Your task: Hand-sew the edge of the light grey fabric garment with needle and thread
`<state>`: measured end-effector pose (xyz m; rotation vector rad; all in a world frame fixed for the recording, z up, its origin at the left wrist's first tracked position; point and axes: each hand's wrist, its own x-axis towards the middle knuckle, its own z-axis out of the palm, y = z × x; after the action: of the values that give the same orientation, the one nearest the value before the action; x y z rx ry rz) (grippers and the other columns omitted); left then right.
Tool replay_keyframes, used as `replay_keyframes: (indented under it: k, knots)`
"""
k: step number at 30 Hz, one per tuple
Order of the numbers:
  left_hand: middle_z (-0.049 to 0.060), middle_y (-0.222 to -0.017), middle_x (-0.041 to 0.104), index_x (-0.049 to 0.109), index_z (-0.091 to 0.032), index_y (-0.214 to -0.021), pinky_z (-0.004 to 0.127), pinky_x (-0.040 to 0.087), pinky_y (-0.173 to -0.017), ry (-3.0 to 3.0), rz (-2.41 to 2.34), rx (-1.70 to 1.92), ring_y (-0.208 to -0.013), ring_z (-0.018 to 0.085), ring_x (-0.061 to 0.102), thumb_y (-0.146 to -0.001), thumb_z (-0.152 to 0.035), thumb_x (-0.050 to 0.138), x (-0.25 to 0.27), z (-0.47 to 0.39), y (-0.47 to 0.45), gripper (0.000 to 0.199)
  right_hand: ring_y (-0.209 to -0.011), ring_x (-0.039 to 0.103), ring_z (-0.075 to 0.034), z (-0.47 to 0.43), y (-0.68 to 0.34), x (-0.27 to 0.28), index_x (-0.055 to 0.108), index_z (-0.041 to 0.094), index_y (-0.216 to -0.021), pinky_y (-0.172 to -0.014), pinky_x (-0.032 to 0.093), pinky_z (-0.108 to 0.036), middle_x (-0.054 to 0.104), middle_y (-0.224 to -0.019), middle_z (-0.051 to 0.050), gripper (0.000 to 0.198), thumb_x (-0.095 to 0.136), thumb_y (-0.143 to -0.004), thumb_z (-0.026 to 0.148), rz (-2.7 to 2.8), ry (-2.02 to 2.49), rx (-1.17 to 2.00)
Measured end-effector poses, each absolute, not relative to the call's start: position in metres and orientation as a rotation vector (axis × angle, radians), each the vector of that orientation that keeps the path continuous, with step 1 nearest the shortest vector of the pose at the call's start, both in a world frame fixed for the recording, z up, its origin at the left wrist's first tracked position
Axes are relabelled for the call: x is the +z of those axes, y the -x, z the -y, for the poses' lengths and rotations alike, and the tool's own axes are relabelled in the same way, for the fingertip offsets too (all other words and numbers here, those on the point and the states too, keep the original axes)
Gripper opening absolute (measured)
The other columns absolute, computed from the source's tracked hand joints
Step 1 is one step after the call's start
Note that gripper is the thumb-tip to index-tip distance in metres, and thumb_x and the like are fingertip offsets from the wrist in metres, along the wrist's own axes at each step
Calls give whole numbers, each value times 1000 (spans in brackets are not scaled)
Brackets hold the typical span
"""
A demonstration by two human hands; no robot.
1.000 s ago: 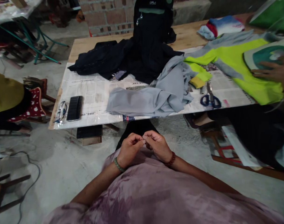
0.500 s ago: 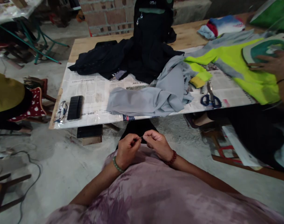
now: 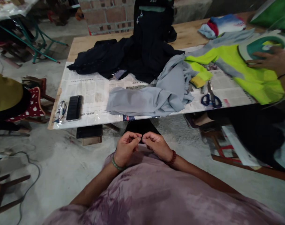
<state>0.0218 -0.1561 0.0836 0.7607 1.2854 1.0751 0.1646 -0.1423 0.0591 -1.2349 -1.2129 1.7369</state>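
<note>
My left hand [image 3: 127, 148] and my right hand [image 3: 158, 146] meet in front of my lap, just short of the table edge. Thumb and forefinger are pinched on each, the tips almost touching. Whatever lies in the pinches is too small to make out. Beyond them on the table spreads a crumpled grey cloth garment [image 3: 142, 101]. Scissors with dark blue handles [image 3: 211, 99] lie to its right. A black case [image 3: 74, 107] and a pair of glasses [image 3: 61, 112] rest at the table's left corner.
Newspaper [image 3: 90, 90] covers the table under a dark garment [image 3: 105, 57] and a black backpack [image 3: 154, 18]. At right, a co-worker's hand [image 3: 268, 61] holds an iron [image 3: 254, 47] on a yellow-green garment [image 3: 259, 84]. Stools [image 3: 6, 193] and a cable [image 3: 38, 168] are on the floor at left.
My fingertips have come slightly closer together, and my left-hand fingers have shifted a little. The co-worker's iron has slid slightly to the left.
</note>
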Motion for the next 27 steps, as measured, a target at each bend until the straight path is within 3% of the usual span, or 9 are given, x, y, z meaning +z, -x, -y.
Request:
replay_keyframes:
  k: [7, 22, 27]
  knots:
    - [-6, -57, 54, 55, -15, -67, 14, 26, -32, -711, -1348, 1132, -35, 0, 35, -64, -25, 68, 75, 156, -23, 17, -49, 34, -4, 143, -164, 62, 56, 16, -76, -46, 28, -18, 44, -61, 5, 21, 57, -74, 37, 1261, 1222, 1743]
    - [-5, -67, 58, 52, -16, -68, 14, 25, -33, -663, -1406, 1247, -36, -1, 33, -63, -28, 68, 76, 155, -20, 21, -45, 31, -4, 143, -168, 53, 56, 16, -76, -43, 25, -18, 39, -51, 7, 23, 61, -74, 39, 1089, 1202, 1696]
    - [-4, -69, 58, 53, -16, -67, 15, 30, -38, -761, -1454, 1250, -41, 0, 37, -64, -28, 67, 77, 156, -19, 19, -41, 28, -3, 141, -169, 53, 55, 16, -73, -41, 23, -19, 36, -47, 8, 24, 63, -72, 39, 961, 1164, 1714]
